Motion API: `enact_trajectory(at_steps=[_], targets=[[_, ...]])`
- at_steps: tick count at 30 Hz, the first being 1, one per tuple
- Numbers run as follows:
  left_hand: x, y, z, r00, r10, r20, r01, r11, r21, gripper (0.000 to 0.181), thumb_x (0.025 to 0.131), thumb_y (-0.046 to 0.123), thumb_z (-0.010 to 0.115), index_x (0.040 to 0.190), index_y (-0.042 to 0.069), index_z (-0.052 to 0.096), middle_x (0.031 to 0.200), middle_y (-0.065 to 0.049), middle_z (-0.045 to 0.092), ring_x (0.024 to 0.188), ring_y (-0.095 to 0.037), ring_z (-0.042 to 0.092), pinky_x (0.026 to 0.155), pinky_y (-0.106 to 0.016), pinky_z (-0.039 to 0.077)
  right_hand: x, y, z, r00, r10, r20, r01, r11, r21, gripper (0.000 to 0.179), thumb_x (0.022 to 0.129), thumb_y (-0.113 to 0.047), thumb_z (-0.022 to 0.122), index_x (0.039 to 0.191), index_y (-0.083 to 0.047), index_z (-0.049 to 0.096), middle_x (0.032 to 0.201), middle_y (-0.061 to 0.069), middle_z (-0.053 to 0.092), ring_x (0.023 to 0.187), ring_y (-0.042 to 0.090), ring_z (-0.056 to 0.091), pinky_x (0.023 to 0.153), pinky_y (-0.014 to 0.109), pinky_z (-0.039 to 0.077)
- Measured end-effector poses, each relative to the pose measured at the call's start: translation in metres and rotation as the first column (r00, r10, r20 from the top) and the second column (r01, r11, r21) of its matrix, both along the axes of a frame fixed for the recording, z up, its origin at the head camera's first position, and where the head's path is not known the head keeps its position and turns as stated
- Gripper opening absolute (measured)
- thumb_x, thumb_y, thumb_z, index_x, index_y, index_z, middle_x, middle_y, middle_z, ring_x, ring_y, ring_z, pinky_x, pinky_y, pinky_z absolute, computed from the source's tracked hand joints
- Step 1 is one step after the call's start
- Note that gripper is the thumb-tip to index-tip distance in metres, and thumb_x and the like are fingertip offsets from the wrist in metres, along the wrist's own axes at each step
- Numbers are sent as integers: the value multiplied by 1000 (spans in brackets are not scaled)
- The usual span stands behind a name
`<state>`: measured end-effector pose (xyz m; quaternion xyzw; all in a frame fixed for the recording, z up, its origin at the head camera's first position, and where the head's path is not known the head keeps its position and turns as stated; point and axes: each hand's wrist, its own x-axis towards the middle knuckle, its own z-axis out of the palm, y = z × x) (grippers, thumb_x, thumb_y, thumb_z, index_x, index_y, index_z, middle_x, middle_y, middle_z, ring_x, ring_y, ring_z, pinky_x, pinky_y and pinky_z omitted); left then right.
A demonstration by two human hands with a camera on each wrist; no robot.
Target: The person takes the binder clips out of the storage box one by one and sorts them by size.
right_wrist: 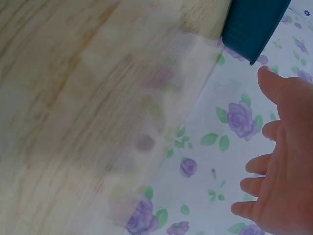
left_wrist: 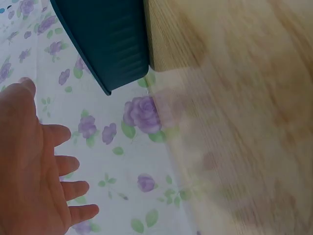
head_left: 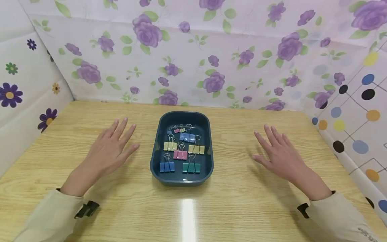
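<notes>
A dark teal tray [head_left: 183,183] stands mid-table with several binder clips in it. At its near end lie a blue binder clip [head_left: 167,167] and a green binder clip [head_left: 191,168]. Behind them are a pink binder clip [head_left: 180,154] and two yellow ones, with a light blue binder clip [head_left: 187,137] and several tiny clips farther back. My left hand [head_left: 106,152], palm down with fingers spread, is left of the tray and holds nothing. On the other side, my right hand [head_left: 279,154] also has its fingers extended, apart from the tray and holding nothing.
The wooden table [head_left: 235,208] runs back to a flowered cloth [head_left: 187,43] hanging behind it. A cloth with daisies [head_left: 21,90] borders the left side, and a dotted cloth [head_left: 359,127] the right. Both sleeves have black straps at the wrists.
</notes>
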<state>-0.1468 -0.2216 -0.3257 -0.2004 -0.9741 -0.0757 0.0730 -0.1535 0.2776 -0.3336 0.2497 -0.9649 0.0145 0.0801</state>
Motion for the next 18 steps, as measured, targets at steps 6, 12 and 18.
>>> enact_trajectory(at_steps=[6,12,18], targets=[[-4,8,0,995,8,104,-19,994,109,70,103,49,34,152,1,20,156,-25,10,141,-46,10,109,-62,15,-2,-3,0,997,45,70,-35,991,-130,72,96,-31,62,150,0,26,152,32,19,137,49,21,100,65,30],[-10,19,-1,969,-85,234,-24,903,428,54,106,31,37,147,-3,33,151,-26,29,136,-46,26,107,-60,24,-7,-11,3,981,69,179,-16,958,-285,67,98,-27,58,150,1,27,152,29,23,131,51,32,98,64,34],[-15,30,-7,897,-122,424,-223,703,675,50,104,24,45,145,-3,38,144,-23,42,125,-39,47,101,-50,40,-15,-25,8,974,86,210,1,925,-380,57,99,-23,58,146,2,36,145,25,39,126,45,43,98,58,38]])
